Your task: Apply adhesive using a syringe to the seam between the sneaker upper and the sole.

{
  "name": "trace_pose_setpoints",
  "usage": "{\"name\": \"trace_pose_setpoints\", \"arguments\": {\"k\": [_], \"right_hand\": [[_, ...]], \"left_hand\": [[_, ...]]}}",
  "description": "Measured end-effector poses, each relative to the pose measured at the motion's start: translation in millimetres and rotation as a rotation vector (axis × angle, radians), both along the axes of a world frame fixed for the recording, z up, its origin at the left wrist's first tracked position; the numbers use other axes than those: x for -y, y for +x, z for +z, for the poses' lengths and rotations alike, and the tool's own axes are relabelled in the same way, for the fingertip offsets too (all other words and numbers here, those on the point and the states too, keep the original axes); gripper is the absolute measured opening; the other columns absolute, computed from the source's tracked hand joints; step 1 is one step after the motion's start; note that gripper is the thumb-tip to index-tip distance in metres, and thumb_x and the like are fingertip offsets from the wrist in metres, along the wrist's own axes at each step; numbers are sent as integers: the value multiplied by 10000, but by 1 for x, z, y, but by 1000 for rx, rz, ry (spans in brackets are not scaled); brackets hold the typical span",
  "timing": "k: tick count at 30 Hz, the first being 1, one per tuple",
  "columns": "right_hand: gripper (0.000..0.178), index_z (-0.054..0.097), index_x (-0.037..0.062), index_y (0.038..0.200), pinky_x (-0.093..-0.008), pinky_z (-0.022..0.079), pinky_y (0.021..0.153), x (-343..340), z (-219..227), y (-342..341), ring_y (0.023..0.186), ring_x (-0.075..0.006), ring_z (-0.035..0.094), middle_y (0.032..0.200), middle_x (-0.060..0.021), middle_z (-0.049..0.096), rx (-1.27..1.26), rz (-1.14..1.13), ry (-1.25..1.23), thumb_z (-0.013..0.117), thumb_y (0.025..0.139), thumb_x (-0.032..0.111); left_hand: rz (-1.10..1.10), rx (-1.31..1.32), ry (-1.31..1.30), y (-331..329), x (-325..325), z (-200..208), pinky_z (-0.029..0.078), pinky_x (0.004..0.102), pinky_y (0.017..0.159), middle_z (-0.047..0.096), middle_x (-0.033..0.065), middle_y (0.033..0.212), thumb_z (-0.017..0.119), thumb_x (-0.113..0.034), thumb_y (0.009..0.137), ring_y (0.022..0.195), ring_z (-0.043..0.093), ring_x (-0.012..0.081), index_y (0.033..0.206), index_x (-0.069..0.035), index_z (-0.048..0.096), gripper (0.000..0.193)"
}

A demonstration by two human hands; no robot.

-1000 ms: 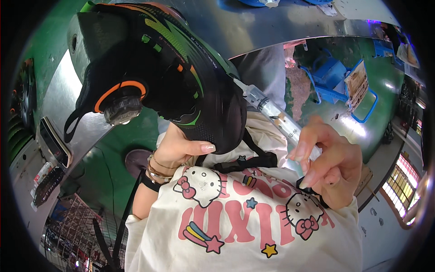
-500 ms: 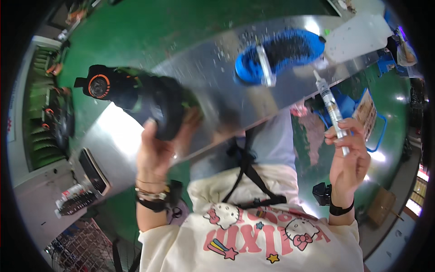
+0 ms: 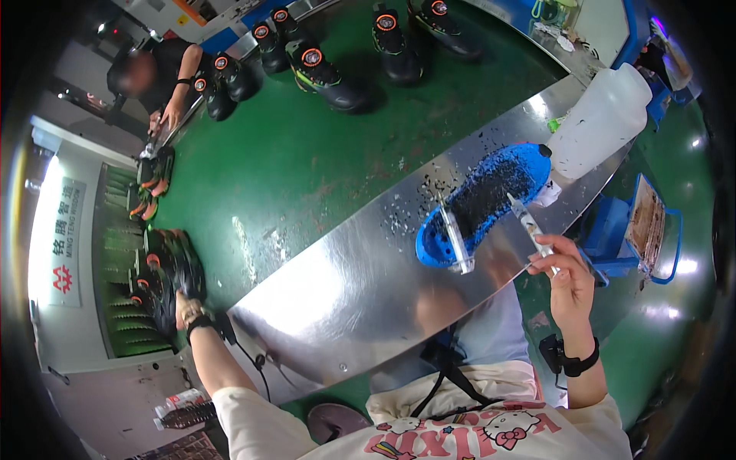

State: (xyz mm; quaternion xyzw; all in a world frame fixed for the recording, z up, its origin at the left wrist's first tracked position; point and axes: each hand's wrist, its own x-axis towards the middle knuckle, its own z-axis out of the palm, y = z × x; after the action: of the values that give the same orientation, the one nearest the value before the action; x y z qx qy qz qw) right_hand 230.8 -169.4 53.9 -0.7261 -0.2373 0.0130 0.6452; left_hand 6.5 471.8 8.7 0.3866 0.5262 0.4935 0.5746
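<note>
My left hand [image 3: 188,309] reaches far to the left and grips the toe end of a black shoe [image 3: 182,264] with orange details; its fingers are partly hidden. In my right hand [image 3: 569,282], above the metal ledge, a clear syringe [image 3: 530,228] is held between thumb and fingers. Its tip points up and left, over the edge of a blue shoe-shaped tray [image 3: 431,244]. Black crumbs [image 3: 491,188] fill the tray and lie scattered beside it. Another clear syringe [image 3: 455,239] lies across the tray's near-left end.
Several black shoes [image 3: 330,80] with orange dials stand along the green table [image 3: 307,161]. A white plastic jug [image 3: 602,119] lies on the metal ledge [image 3: 345,307]. A co-worker [image 3: 165,77] leans in at the far left. To the right is a blue stool [image 3: 613,230].
My left hand has carried the shoe from in front of me to the far left, by other shoes. My right hand still holds the syringe, now closer to the tray. The view has shifted.
</note>
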Motion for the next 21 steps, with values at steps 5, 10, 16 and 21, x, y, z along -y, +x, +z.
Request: {"name": "trace_pose_setpoints", "arguments": {"k": [5,10,16,21], "right_hand": [[405,587,-8,811,-300,443,748,3,-16,15,760,-186,590,1046,-153,566,65,-44,-43,399,922,333],[373,591,1,808,-260,450,641,-2,-15,21,712,-158,575,989,-159,577,21,-29,-66,422,915,315],[399,602,-12,826,-250,463,587,0,-7,20,675,-161,578,964,-177,569,-65,-22,73,448,900,348],[433,596,-18,841,-273,474,620,7,-6,29,697,-172,579,977,-187,564,-95,16,177,382,922,350]], "left_hand": [[429,-496,6,58,29,13,485,312,544,632,98,751,670,-327,667,657,605,189,847,-4,612,374],[-1344,458,-640,265,115,-30,377,351,930,519,204,1113,397,-300,919,982,515,261,1209,105,359,500],[-814,467,-590,425,233,-33,496,354,807,482,199,1094,626,-399,772,942,530,264,1093,-91,486,467],[-862,166,-324,428,201,-10,371,153,406,577,100,883,680,-372,737,644,540,140,1008,-86,537,419]]}}
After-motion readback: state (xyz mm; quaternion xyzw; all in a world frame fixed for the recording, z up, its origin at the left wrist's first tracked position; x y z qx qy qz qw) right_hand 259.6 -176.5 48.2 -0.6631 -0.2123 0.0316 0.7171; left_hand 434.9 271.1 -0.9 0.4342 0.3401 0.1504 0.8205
